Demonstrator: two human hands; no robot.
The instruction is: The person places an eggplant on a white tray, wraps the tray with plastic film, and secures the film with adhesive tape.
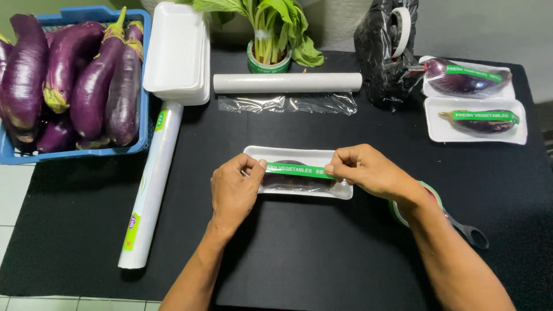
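Left hand (pixel 234 187): fingers curled nearly closed, thumb and forefinger tips pinched on the left end of the green tape strip (pixel 299 170). Palm down, wrist straight, forearm running up from the lower edge of the view.

Right hand (pixel 368 171): fingers bent close together, thumb and forefinger pinched on the right end of the same strip. Back of hand up, forearm entering from the lower right corner.

Green tape strip: stretched flat between the two hands, lying across the top of the wrapped tray.

White foam tray (pixel 299 155): at mid-table between the hands, covered in clear film, holding one dark eggplant (pixel 291 179), partly hidden by the strip and fingers.

Black table cover (pixel 299 253): under everything.

Roll of green tape (pixel 429 193) and scissors (pixel 469 233): beside and partly under the right wrist.

Two finished trays (pixel 475 112): far right, each with one eggplant under a green strip.

Black plastic bag (pixel 383 55): just left of those trays.

Cling film roll (pixel 288 82): beyond the tray, a sheet pulled out toward the hands.

Second long roll (pixel 151 184): lying to the left.

Stack of empty foam trays (pixel 175 52): upper left of centre.

Blue basket (pixel 86 152): far left, filled with purple eggplants (pixel 92 80).

Leafy greens (pixel 271 26): bundle at the back, standing in a tape roll.
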